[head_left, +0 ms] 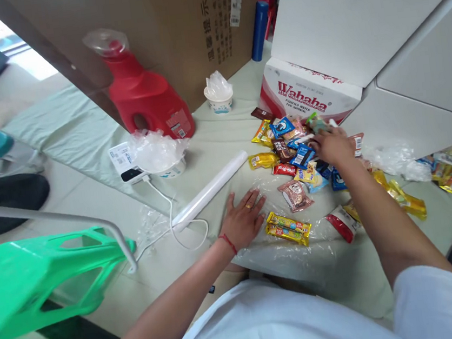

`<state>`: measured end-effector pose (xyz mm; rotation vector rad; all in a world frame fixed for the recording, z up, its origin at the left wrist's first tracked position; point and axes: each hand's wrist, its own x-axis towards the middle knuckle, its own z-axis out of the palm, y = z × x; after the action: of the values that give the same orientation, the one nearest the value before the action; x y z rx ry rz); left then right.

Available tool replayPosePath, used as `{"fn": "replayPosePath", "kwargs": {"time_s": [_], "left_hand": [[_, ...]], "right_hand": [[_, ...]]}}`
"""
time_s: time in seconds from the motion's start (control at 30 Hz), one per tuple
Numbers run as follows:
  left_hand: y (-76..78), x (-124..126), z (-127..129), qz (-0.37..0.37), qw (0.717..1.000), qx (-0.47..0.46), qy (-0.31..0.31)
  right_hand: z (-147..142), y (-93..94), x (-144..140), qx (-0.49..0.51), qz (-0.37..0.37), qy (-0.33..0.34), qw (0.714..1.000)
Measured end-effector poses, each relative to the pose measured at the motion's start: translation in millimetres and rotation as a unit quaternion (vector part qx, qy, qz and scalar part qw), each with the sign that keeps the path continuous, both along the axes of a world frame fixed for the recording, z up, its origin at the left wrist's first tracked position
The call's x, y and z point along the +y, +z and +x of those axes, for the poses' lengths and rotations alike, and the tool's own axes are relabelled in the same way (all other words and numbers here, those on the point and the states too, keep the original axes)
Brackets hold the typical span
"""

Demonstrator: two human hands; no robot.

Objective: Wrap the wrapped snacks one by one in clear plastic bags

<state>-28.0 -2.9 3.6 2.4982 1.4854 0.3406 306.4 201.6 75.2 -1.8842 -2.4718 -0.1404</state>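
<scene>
Far beyond both your hands a tall brown cardboard box (161, 30) stands, and white panels (359, 18) rise just past your right hand. Well off to the side of your left hand a green plastic stool (39, 283) lies tipped over. Beyond your left hand stands a red detergent jug (144, 94), and just beyond your right hand sits a red-and-white Wahaha carton (303, 95). A pale green cloth (214, 138) spreads under both hands. A white rolled tube (210, 190) lies near your left hand, on its far side. Farther out sit a bowl lined with clear plastic (163, 155) and a small paper cup (219, 100).

Your left hand (243, 219) rests flat and open, palm down, fingers spread on the cloth, holding nothing. Just beside it, toward your right arm, lies a long yellow snack bar (288, 227) on clear film.

Your right hand (331, 144) reaches into the heap of snack packets (293, 153), fingers curled over a small greenish packet (315, 122) at the heap's far edge, touching it; you can't tell from here whether the grip is closed.
</scene>
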Motion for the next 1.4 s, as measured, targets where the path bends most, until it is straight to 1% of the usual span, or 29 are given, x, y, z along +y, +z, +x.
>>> {"fn": "replayPosePath", "kwargs": {"time_s": [0.07,0.13,0.2,0.27,0.3,0.33,0.4,0.43,0.47,0.5,0.57,0.63,0.7,0.73,0.8,0.87,0.93,1.0,1.07,1.13,1.2,1.3,1.33,1.37,1.4], "left_hand": [[-0.3,0.3,-0.4,-0.002,1.000,-0.004,-0.001],[0.1,0.6,-0.7,-0.004,1.000,-0.006,0.000],[1.0,0.8,-0.9,-0.006,1.000,-0.006,0.000],[1.7,0.9,-0.9,-0.007,1.000,-0.006,-0.001],[1.8,0.9,-0.8,-0.006,1.000,-0.006,-0.002],[1.8,0.9,-0.7,-0.004,1.000,-0.006,-0.001],[1.3,0.6,-0.3,0.002,1.000,-0.005,0.001],[0.9,0.3,0.0,0.005,1.000,-0.004,0.002],[0.5,0.0,0.2,0.008,1.000,-0.003,0.004],[0.2,-0.3,0.4,0.009,1.000,-0.002,0.005],[-0.1,-0.9,0.5,0.009,1.000,-0.002,0.005],[-0.2,-1.2,0.5,0.011,1.000,-0.003,0.003],[-0.1,-1.2,0.2,0.016,1.000,-0.005,0.001],[-0.1,-1.0,0.0,0.019,1.000,-0.006,0.001],[0.0,-0.5,-0.1,0.021,1.000,-0.007,0.002],[0.2,-0.1,0.0,0.020,1.000,-0.007,0.001],[0.4,0.0,0.4,0.017,1.000,-0.007,0.000],[0.5,-0.3,0.7,0.013,1.000,-0.008,0.000],[0.5,-0.8,0.7,0.011,1.000,-0.008,0.002],[0.8,-1.1,0.4,0.011,1.000,-0.009,0.002],[1.4,-1.1,0.0,0.013,1.000,-0.011,0.001],[2.7,-0.5,-0.6,0.014,1.000,-0.013,0.001],[2.9,-0.3,-0.7,0.014,1.000,-0.013,0.002],[3.1,-0.1,-0.7,0.013,1.000,-0.014,0.002],[3.0,0.0,-0.7,0.011,1.000,-0.015,0.002]], "right_hand": [[29.7,0.0,-16.6,-0.001,0.013,-0.044,0.999],[44.2,2.6,-29.2,0.005,0.023,-0.061,0.998],[38.7,7.9,-33.6,0.020,0.052,-0.065,0.996],[15.2,14.1,-30.0,0.033,0.093,-0.055,0.994],[-0.8,16.3,-26.1,0.036,0.105,-0.036,0.993],[-17.6,17.2,-21.8,0.034,0.101,0.001,0.994],[-46.4,13.5,-13.7,0.017,0.043,0.114,0.992],[-55.3,9.2,-10.8,0.004,0.002,0.166,0.986],[-59.0,3.6,-8.9,-0.008,-0.033,0.199,0.979],[-57.1,-2.4,-8.2,-0.020,-0.056,0.211,0.976],[-38.5,-12.8,-9.5,-0.034,-0.063,0.183,0.981],[-9.7,-17.3,-13.5,-0.044,-0.054,0.137,0.988],[13.7,-14.9,-17.9,-0.052,-0.052,0.100,0.992],[19.3,-11.9,-19.3,-0.053,-0.049,0.087,0.994],[15.5,-5.0,-18.1,-0.044,-0.036,0.084,0.995],[-4.3,-0.8,-9.5,-0.031,-0.015,0.116,0.993],[-29.9,-1.5,5.5,-0.037,0.006,0.156,0.987],[-50.0,-5.6,23.8,-0.065,0.013,0.183,0.981],[-57.5,-8.5,41.8,-0.089,0.015,0.178,0.980],[-51.2,-6.3,56.6,-0.087,0.021,0.137,0.987],[-36.0,1.1,65.7,-0.074,0.035,0.082,0.993],[-15.1,14.0,67.0,-0.054,0.076,0.028,0.995],[-12.6,16.2,64.7,-0.049,0.089,0.021,0.995],[-13.3,16.7,61.8,-0.045,0.092,0.031,0.994],[-17.0,15.2,58.8,-0.044,0.080,0.064,0.994]]}}
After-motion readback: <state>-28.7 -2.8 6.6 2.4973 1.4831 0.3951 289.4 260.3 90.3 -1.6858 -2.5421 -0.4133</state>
